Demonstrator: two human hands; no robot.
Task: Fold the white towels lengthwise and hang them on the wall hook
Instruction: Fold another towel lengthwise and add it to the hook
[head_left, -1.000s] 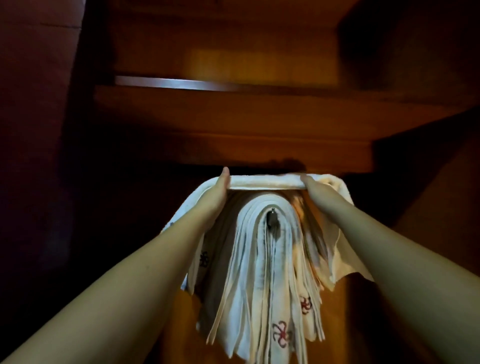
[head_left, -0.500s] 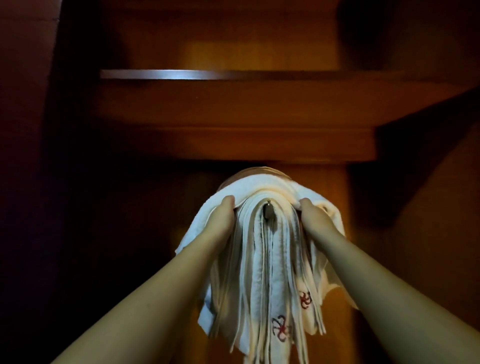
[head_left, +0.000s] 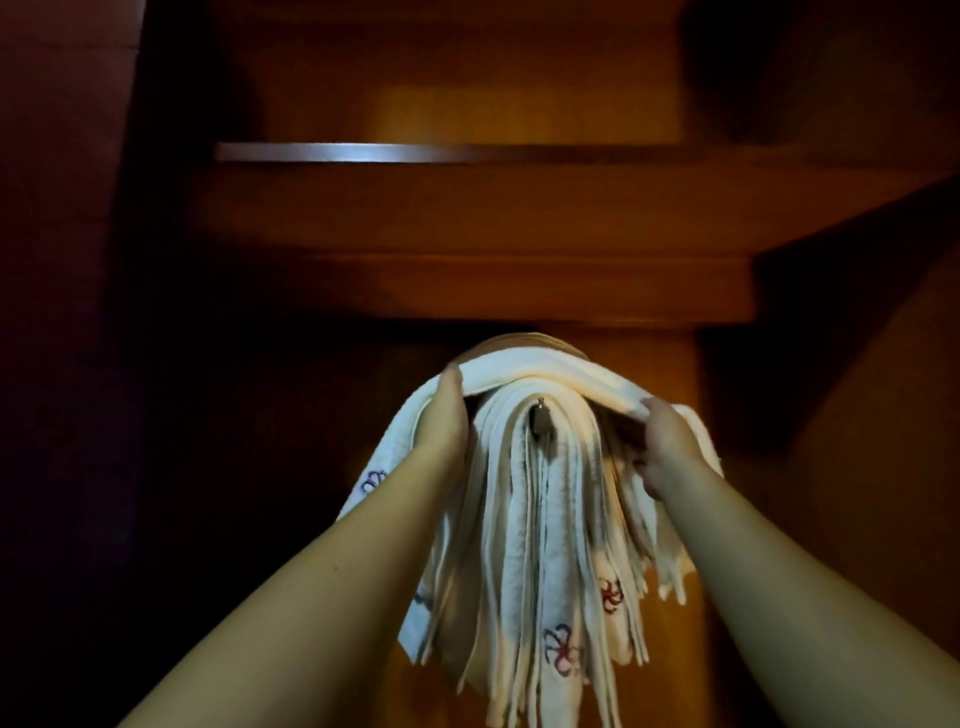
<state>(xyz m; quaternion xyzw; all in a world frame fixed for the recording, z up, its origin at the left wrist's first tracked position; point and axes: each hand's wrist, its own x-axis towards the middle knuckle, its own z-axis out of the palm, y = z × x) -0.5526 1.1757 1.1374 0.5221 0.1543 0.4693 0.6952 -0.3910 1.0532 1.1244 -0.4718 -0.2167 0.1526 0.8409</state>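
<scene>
Many folded white towels (head_left: 540, 545) already hang in a thick fan at the lower centre of the frame, their long edges falling in narrow cream strips, soft and ribbed, with small red embroidered flowers (head_left: 563, 649) near the lower ends. Behind them, filling the upper half, the wooden shelf (head_left: 467, 228) and wall panelling look smooth, dark and glossy, with one bright strip of light along the shelf's upper edge.

You hold one more towel (head_left: 540, 371) arched over the top of the pile, just below the shelf. Your left hand (head_left: 447, 415) grips its left side, thumb over the upper edge, and your right hand (head_left: 667, 441) pinches its right side with curled fingers. Whether this towel already bears on the hook I cannot tell.

The metal hook (head_left: 541, 421) is small, rounded and shiny, its tip showing at the centre of the pile, and it looks nearly full. That is the risk, in my judgement: the new towel may rest on the heap rather than on the hook, then slide off forward when you let go. Uneven sides would drag it left or right, and pressing down hard could push the front towels off the tip.
</scene>
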